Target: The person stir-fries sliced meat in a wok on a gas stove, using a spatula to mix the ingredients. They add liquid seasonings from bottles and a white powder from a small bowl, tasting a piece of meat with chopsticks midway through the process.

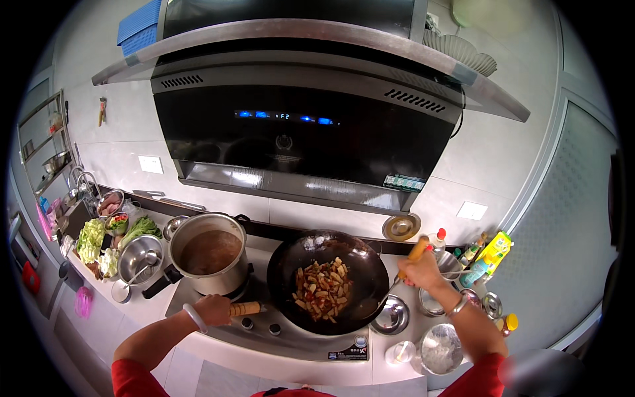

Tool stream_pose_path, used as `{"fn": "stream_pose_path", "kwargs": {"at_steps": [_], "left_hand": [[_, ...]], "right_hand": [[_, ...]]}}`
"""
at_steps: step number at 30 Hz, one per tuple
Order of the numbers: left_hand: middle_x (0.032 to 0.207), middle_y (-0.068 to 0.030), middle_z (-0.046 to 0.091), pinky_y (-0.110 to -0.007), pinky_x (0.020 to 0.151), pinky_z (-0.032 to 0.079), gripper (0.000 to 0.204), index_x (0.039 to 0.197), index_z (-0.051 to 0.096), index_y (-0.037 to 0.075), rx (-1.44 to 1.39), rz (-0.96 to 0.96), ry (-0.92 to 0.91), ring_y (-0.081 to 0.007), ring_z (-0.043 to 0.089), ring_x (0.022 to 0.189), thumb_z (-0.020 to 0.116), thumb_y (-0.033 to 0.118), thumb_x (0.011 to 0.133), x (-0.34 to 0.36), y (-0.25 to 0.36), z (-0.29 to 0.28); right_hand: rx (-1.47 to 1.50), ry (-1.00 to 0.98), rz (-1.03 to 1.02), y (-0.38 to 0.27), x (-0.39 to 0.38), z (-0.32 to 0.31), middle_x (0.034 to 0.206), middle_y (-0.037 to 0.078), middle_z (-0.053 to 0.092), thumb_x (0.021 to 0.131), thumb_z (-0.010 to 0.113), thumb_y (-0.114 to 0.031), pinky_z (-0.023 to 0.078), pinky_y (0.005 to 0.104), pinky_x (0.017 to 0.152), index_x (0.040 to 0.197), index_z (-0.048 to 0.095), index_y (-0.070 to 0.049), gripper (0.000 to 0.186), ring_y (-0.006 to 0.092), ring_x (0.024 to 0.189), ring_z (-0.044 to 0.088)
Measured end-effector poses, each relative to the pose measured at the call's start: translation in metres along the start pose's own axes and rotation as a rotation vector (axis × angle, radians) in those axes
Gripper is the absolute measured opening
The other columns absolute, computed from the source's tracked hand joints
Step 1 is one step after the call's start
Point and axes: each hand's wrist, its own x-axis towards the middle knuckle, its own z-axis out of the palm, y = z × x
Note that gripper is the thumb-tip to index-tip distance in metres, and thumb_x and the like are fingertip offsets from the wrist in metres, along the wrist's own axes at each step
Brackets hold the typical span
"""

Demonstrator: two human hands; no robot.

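Observation:
A dark wok [281,264] sits on the right side of the stove, with browned sliced pieces and red bits [323,290] heaped in its middle. My left hand [213,309] is closed round the end of its wooden wok handle [247,308]. In my right hand [421,270] is a spatula with a wooden handle [417,249]; its metal shaft slants down to the wok's right rim. The spatula's blade is hard to make out against the dark wok. Left of the wok stands a pressure cooker pot [228,276], lidless, with brown liquid [210,252] inside.
A range hood [297,145] hangs over the stove [291,344]. On the left counter are cabbage [90,239], leafy greens [140,229] and a steel bowl with a ladle [134,255]. Steel bowls [390,316], a glass bowl [442,349] and bottles [493,251] crowd the right.

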Motion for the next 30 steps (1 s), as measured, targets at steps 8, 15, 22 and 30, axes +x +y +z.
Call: {"fn": "stream_pose_path", "kwargs": {"at_steps": [8, 15, 22, 30], "left_hand": [[0.081, -0.0204, 0.067, -0.043, 0.076, 0.051, 0.036, 0.089, 0.065, 0.0, 0.019, 0.1, 0.059, -0.0369, 0.066, 0.08, 0.07, 0.031, 0.071, 0.004, 0.001, 0.0], [0.077, -0.0194, 0.067, -0.043, 0.074, 0.052, 0.036, 0.085, 0.065, -0.001, 0.039, 0.096, 0.05, -0.0356, 0.066, 0.078, 0.071, 0.031, 0.07, -0.001, 0.0, -0.003], [0.076, -0.018, 0.067, -0.042, 0.074, 0.052, 0.034, 0.086, 0.066, 0.0, 0.033, 0.106, 0.022, -0.0345, 0.066, 0.076, 0.071, 0.03, 0.069, 0.005, 0.002, -0.004], [0.08, -0.0196, 0.067, -0.043, 0.075, 0.052, 0.035, 0.09, 0.066, 0.001, -0.008, 0.067, 0.027, -0.0357, 0.066, 0.079, 0.071, 0.029, 0.07, 0.009, -0.005, 0.007]], "right_hand": [[1.007, 0.184, 0.139, 0.132, -0.002, 0.157, 0.071, 0.01, 0.062, 0.085, 0.064, -0.022, 0.054, 0.0306, 0.048, 0.096, 0.061, -0.003, 0.022, 0.0183, 0.054, 0.061], [0.325, 0.188, -0.702, 0.037, -0.014, 0.129, 0.076, 0.008, 0.067, 0.079, 0.069, -0.013, 0.053, 0.0254, 0.063, 0.088, 0.066, -0.002, 0.015, 0.0155, 0.067, 0.066], [0.172, 0.152, -0.457, 0.016, 0.001, 0.067, 0.067, 0.007, 0.066, 0.08, 0.064, -0.019, 0.052, 0.0283, 0.055, 0.073, 0.065, -0.003, 0.018, 0.0161, 0.059, 0.064], [0.327, 0.088, 0.083, 0.019, -0.016, 0.024, 0.055, 0.01, 0.057, 0.077, 0.061, -0.014, 0.044, 0.0269, 0.034, 0.068, 0.057, 0.005, 0.021, 0.0144, 0.039, 0.053]]}}
